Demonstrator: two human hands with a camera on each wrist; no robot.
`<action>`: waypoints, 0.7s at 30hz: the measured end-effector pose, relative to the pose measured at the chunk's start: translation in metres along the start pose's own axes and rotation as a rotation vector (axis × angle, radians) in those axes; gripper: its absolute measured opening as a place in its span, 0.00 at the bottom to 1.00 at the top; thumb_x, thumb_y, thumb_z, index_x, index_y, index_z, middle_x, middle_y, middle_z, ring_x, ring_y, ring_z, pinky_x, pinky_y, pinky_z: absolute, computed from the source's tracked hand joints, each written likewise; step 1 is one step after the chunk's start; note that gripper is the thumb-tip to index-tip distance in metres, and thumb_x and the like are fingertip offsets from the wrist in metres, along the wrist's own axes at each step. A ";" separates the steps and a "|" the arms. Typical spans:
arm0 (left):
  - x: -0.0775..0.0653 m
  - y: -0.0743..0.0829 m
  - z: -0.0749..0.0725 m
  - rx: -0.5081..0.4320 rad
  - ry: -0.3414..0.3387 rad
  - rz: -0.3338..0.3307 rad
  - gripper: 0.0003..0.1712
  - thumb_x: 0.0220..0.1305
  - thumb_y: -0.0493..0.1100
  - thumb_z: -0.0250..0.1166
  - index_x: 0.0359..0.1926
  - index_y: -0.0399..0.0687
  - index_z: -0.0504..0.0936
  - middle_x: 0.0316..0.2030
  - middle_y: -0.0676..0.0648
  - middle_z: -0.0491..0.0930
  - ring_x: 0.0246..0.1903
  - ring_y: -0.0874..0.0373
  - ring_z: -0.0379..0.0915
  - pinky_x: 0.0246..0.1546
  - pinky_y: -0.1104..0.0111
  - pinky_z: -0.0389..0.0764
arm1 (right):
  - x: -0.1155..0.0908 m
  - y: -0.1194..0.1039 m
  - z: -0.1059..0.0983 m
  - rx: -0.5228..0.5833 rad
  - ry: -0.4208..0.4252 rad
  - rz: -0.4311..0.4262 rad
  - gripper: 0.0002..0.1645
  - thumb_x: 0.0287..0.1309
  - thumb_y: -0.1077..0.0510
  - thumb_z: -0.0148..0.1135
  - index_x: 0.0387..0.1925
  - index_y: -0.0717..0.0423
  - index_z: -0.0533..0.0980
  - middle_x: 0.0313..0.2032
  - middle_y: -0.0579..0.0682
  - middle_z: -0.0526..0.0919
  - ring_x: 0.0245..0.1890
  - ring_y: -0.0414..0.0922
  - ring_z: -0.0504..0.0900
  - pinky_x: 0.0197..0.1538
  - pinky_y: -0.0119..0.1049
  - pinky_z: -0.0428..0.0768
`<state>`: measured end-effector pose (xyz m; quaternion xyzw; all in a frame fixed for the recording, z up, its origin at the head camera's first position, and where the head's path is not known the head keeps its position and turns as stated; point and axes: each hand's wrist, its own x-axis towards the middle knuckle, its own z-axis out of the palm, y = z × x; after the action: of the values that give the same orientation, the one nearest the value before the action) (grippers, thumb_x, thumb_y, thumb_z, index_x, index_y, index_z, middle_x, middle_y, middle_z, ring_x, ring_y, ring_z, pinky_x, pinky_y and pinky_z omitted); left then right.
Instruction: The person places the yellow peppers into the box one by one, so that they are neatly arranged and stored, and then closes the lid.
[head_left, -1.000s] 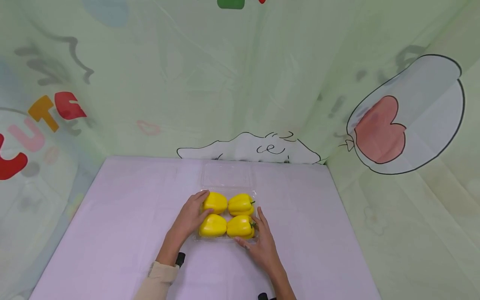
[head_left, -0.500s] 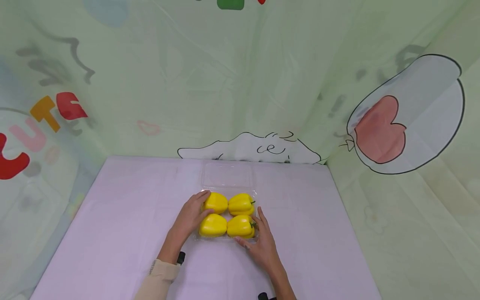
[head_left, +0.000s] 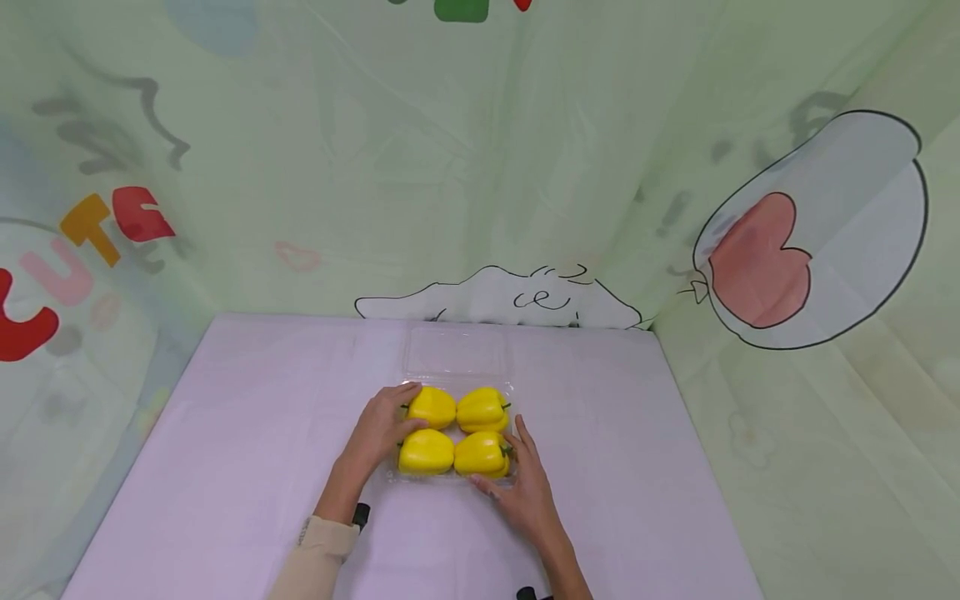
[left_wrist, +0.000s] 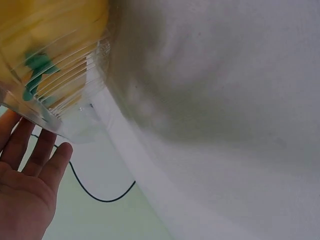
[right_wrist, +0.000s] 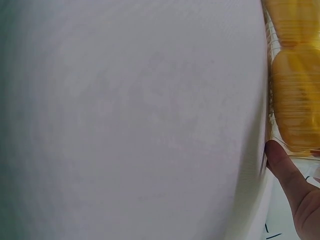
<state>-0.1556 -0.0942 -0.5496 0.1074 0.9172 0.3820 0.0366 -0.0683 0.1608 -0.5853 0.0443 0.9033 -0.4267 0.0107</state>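
A clear plastic clamshell container (head_left: 453, 477) sits on the table with its lid (head_left: 456, 350) folded back, away from the person. Several yellow bell peppers (head_left: 482, 409) fill the base in two rows, stems pointing outward to the sides. My left hand (head_left: 380, 429) is at the left side, thumb and fingertips by the far-left pepper (head_left: 433, 407); in the left wrist view its fingers (left_wrist: 42, 152) are fairly straight at the container's rim. My right hand (head_left: 525, 483) spans the near-right corner with extended fingers, beside the near-right pepper (head_left: 480, 454). Its thumb touches the container's edge in the right wrist view.
A pale lilac cloth covers the table (head_left: 622, 467). Green printed curtains (head_left: 420, 167) enclose it at the back and both sides. The open lid lies close to the table's back edge. A dark wrist strap (head_left: 361, 516) is on the left arm.
My left hand has drawn slightly left, and the stems of the left peppers now show beside it. My right hand, the container and the lid stay in place.
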 end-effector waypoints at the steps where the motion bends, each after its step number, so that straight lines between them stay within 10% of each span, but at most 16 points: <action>1: 0.000 0.000 0.000 -0.007 0.000 -0.003 0.39 0.61 0.45 0.78 0.72 0.42 0.77 0.72 0.41 0.78 0.71 0.40 0.73 0.74 0.46 0.74 | 0.000 0.000 0.000 0.002 0.001 -0.001 0.58 0.50 0.41 0.84 0.75 0.59 0.68 0.86 0.51 0.49 0.85 0.58 0.55 0.82 0.64 0.63; 21: 0.004 -0.002 -0.006 0.033 -0.066 -0.049 0.39 0.63 0.52 0.76 0.73 0.49 0.76 0.69 0.45 0.79 0.68 0.44 0.75 0.73 0.48 0.77 | 0.000 0.000 0.000 0.001 -0.005 -0.003 0.58 0.51 0.41 0.83 0.76 0.59 0.67 0.87 0.50 0.48 0.85 0.58 0.55 0.82 0.62 0.63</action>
<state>-0.1607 -0.0986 -0.5469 0.0981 0.9240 0.3620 0.0745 -0.0683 0.1606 -0.5852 0.0416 0.9030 -0.4274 0.0125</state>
